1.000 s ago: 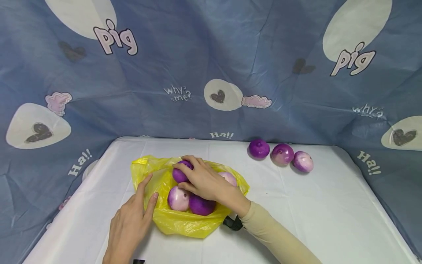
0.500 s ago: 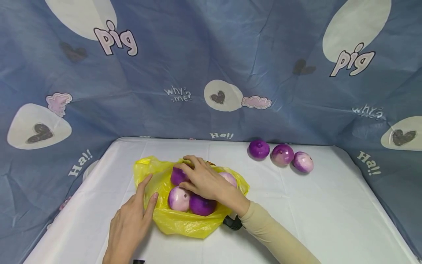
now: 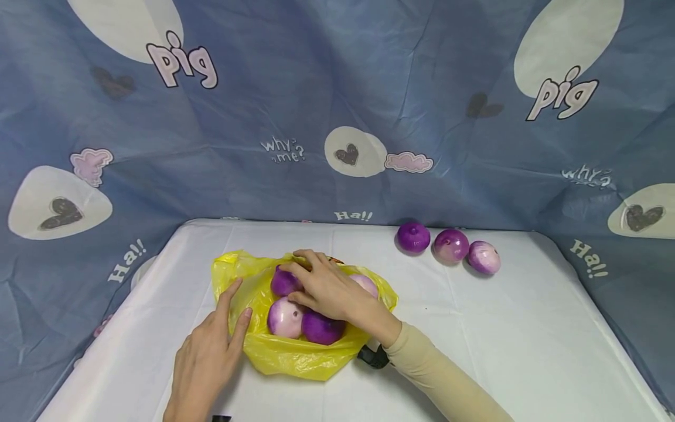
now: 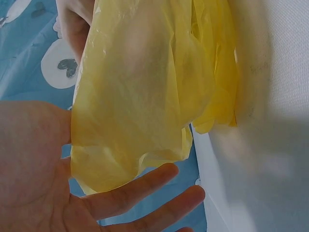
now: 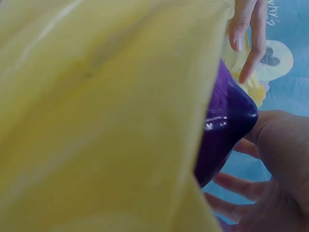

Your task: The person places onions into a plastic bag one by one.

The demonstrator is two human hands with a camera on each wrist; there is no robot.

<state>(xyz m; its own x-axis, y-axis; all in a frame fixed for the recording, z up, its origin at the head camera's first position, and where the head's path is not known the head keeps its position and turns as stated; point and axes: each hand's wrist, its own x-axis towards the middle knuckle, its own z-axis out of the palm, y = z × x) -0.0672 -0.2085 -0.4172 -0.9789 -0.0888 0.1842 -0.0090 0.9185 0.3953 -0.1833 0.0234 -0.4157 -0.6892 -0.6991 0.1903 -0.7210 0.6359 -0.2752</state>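
A yellow plastic bag [image 3: 295,358] lies with its mouth spread, holding several purple onions. My left hand [image 3: 204,351] is at its left side, fingers apart, thumb and index finger over the rim; in the left wrist view, straight fingers [image 4: 140,193] show below the bag film. My right hand [image 3: 329,287] reaches into the bag, its bent index finger and thumb beside a purple onion [image 3: 283,282]. Just below are a pale purple-and-white onion [image 3: 285,319] and a dark purple onion [image 3: 323,328]. Another pale onion [image 3: 365,284] is partly hidden by the right wrist.
Three more onions stand in a row at the table's back right: a dark purple one [image 3: 413,237], a mottled one [image 3: 450,246] and a pale streaked one [image 3: 484,258]. A blue printed cloth [image 3: 237,187] hangs behind the white table [image 3: 501,340].
The purple onion by my right fingertips has dropped slightly down and left, tipping so its point faces up. A small orange-brown patch now shows behind the right hand. Both hands stay nearly still.
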